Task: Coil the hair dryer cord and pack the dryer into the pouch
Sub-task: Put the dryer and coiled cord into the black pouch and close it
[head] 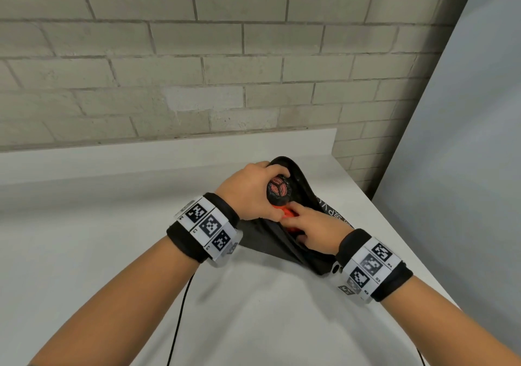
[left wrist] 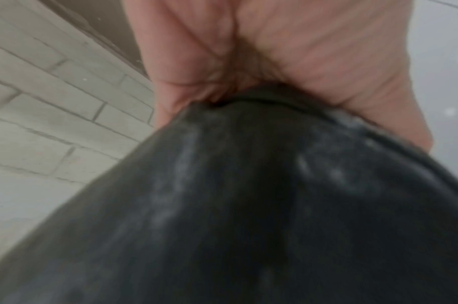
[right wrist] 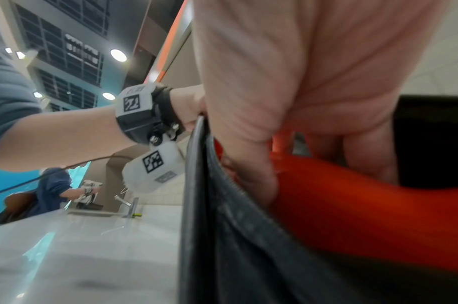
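Observation:
The black pouch (head: 267, 239) lies open on the white counter (head: 112, 224) with the hair dryer (head: 277, 190) partly inside it. The dryer's round black rear grille with orange mesh faces up and its orange handle (right wrist: 365, 216) runs down into the pouch (right wrist: 222, 236). My left hand (head: 248, 193) grips the pouch's left rim beside the grille; the left wrist view shows my palm (left wrist: 248, 51) bunching the black fabric (left wrist: 248, 205). My right hand (head: 313, 233) reaches into the opening, fingers (right wrist: 365, 154) curled on the orange handle. The cord is hidden.
A brick wall (head: 197, 55) stands right behind the counter, and a grey panel (head: 465, 112) closes the right side past the counter's edge. A thin black cable (head: 180, 309) hangs from my left wrist. Another person (right wrist: 53, 189) stands at a sink far behind.

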The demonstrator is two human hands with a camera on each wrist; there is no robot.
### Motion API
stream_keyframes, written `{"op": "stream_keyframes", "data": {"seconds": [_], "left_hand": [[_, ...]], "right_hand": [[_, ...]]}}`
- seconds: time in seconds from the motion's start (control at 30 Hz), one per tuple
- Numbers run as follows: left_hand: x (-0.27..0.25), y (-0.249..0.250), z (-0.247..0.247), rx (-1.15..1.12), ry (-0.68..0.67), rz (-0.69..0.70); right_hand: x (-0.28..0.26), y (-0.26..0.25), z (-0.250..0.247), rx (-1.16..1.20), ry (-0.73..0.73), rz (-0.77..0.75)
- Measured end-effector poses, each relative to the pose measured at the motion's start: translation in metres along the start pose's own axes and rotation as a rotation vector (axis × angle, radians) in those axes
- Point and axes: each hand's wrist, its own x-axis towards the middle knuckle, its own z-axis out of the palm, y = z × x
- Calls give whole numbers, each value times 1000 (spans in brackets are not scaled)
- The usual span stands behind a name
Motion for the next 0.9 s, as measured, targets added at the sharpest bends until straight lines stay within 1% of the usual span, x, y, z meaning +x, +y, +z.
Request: {"op": "stream_keyframes", "data": {"seconds": [0.07,0.13,0.17,0.23,0.3,0.33,0.37,0.47,0.5,0.53,0.57,0.6,0.67,0.7,0.73,0.8,0.83,0.9], "left_hand": [[-3,-6,-3,-17,51,-34],[-5,-14,-7,-34,113,-63],[-5,-18,-10,-36,142,-83],[-6,-25,-15,-44,195,-129],[-7,-28,-17,-43,229,-172],[-8,-28,-17,-34,240,-196],[-8,-29,-17,-26,253,-224],[-5,-32,-20,-44,271,-283],[-5,-34,-23,-59,262,-290],[-5,-36,-26,-71,251,-294],[-5,-38,-29,-76,241,-295],[-6,-39,-31,-78,229,-293],[-8,-39,-31,-75,201,-276],[-9,-40,-31,-76,186,-264],[-9,-40,-31,-82,174,-253],[-12,-41,-35,-128,153,-239],[-13,-42,-40,-158,124,-226],[-17,-45,-50,-163,22,-169]], "right_hand": [[-5,8,0,118,-5,-8],[-12,18,0,133,-13,21],[-16,25,-2,90,-7,72],[-24,39,-9,-75,18,206],[-25,47,-15,-209,79,308],[-22,45,-19,-211,150,336],[-20,39,-22,-160,235,345],[-19,28,-33,-18,534,304],[-21,27,-37,-9,640,277],[-23,27,-42,-6,711,259],[-24,26,-45,-2,717,261],[-24,28,-48,-15,665,273],[-20,31,-50,-52,500,285],[-18,33,-49,-46,461,290],[-17,34,-48,-17,462,296],[-18,37,-47,58,546,302],[-19,39,-46,89,596,310],[-20,43,-45,141,679,323]]}}
